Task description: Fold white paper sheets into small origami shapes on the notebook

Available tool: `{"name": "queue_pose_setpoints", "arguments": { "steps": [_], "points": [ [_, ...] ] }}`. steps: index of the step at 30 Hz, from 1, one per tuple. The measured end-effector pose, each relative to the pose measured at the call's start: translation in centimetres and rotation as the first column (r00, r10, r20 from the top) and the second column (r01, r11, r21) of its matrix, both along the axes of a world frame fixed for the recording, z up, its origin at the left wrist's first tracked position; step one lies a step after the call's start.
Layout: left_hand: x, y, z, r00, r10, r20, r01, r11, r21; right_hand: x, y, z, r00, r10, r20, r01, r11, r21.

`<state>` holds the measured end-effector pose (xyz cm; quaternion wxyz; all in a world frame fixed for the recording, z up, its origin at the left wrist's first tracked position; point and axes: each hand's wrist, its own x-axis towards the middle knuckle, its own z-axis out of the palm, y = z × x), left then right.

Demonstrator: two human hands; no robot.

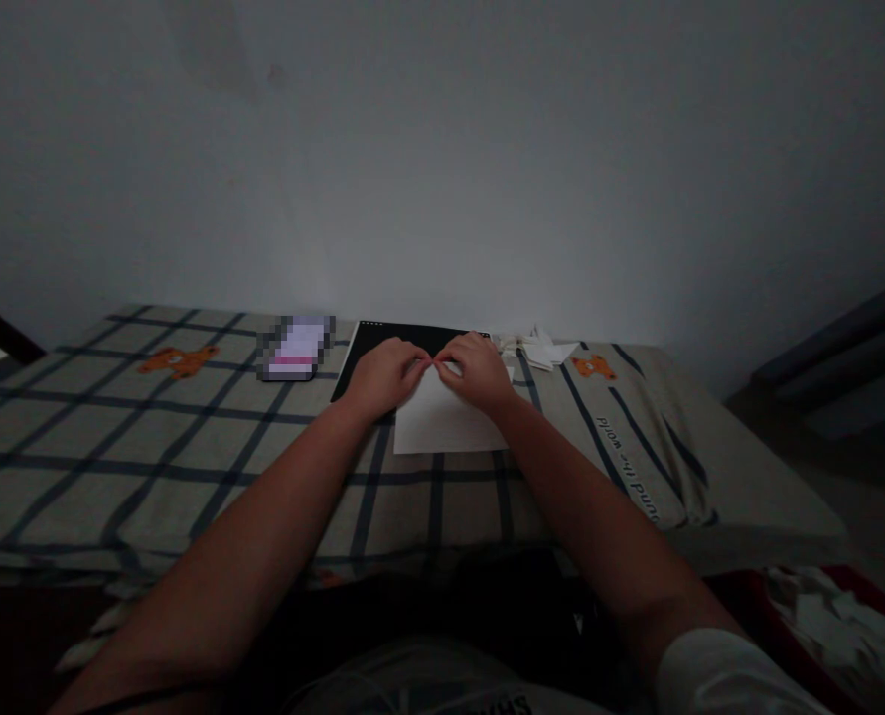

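From here, my left hand (388, 375) and right hand (481, 369) are pinching white paper (446, 422), seemingly folding; next is probably needing steadiness

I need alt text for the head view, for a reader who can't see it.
A person's left hand and right hand pinch the far edge of a white sheet of paper, fingertips together. The sheet partly covers a black pad on a checked cloth, with a phone to the left and paper scraps to the right.

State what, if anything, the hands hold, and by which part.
A white sheet of paper, pinched at its far end by the left hand and right hand.
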<state>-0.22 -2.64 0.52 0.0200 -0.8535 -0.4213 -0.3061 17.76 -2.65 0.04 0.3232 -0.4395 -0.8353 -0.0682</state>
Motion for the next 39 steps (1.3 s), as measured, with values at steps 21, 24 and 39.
{"name": "queue_pose_setpoints", "arguments": {
  "steps": [21,24,39],
  "points": [
    [-0.6,0.6,0.3,1.000,0.020,0.006,-0.020,1.000,0.022,2.9,1.1,0.0,0.994,-0.058,-0.091,0.058,0.998,-0.006],
    [-0.3,0.3,0.4,0.999,0.031,0.025,-0.032,0.999,0.022,1.8,0.7,0.1,0.999,0.011,-0.041,-0.012,1.000,-0.013],
    [0.5,-0.6,0.6,0.988,0.106,-0.113,-0.086,0.982,0.170,0.6,0.3,0.2,0.997,-0.005,0.078,0.003,1.000,0.026]
  ]
}}
